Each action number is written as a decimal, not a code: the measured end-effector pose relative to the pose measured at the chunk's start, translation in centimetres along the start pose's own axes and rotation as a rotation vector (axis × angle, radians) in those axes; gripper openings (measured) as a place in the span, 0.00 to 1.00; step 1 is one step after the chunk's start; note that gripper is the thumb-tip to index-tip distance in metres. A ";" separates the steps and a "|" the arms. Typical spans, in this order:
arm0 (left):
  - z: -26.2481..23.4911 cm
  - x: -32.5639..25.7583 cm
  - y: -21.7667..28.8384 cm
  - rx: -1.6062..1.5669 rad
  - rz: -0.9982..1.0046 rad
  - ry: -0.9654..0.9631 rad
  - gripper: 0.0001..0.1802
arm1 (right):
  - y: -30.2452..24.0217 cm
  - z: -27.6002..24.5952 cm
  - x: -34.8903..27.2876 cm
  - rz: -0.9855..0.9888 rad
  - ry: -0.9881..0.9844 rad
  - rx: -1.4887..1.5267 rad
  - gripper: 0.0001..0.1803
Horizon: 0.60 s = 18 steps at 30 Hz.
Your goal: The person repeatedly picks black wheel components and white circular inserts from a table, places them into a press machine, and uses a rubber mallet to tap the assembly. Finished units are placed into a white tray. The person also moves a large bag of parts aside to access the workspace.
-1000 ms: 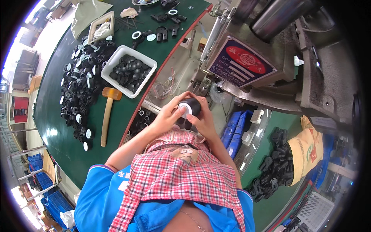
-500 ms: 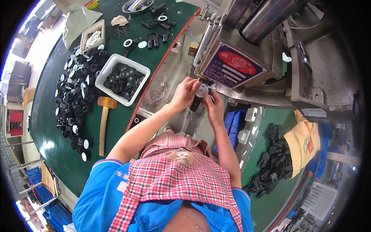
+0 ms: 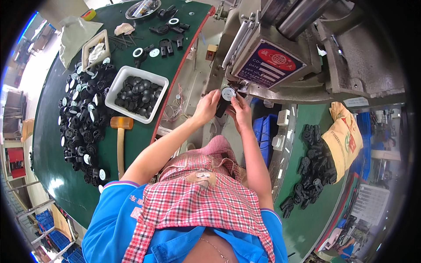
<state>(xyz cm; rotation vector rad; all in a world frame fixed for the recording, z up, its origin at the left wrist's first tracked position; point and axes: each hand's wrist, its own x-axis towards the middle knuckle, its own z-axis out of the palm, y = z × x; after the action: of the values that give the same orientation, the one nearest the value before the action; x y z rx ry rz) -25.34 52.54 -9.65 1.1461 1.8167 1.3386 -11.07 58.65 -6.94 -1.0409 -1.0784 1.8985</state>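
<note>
A white round disc [image 3: 228,93] with small holes faces up on a black plastic part [image 3: 222,108], just below the press head. My left hand [image 3: 207,107] is closed, its fingertips pinched at the part's left edge beside the disc. From the right, my right hand [image 3: 241,115] grips the part, thumb near the disc's lower rim and fingers curled beneath. Behind the disc, the metal of the machine [image 3: 302,39] rises close to my fingertips. Where the far end of the part rests is hidden.
On the green table [image 3: 57,175] at left are a white tray [image 3: 115,107] of black caps, a mallet [image 3: 120,144] and a heap of black parts [image 3: 83,118]. At right, more black parts [image 3: 310,166] lie beside a yellow sack [image 3: 344,140]. Blue crates [image 3: 264,133] sit below.
The view has shifted slightly. My left fingers have moved from the disc's upper left to its side. My right fingers now curl lower under the black part, showing more of the disc.
</note>
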 end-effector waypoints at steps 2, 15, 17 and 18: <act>-0.9 -1.6 0.4 0.047 -0.082 -0.083 0.24 | 0.4 -0.1 -0.1 -0.017 0.013 0.000 0.25; -1.6 -2.0 1.7 0.229 -0.115 -0.074 0.25 | 6.0 -4.9 -0.9 0.086 0.138 -0.034 0.22; -1.6 -1.8 2.2 0.232 -0.160 -0.097 0.24 | 6.6 -5.6 -0.7 0.080 0.139 -0.044 0.22; -1.6 -1.9 1.8 0.240 -0.133 -0.087 0.25 | 6.9 -5.5 -0.9 0.090 0.131 -0.054 0.22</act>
<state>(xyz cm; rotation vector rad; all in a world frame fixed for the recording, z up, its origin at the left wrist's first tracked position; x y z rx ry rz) -25.34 50.39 -7.45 1.1623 1.9912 1.0013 -7.05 56.88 -14.71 -1.2454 -1.0281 1.8520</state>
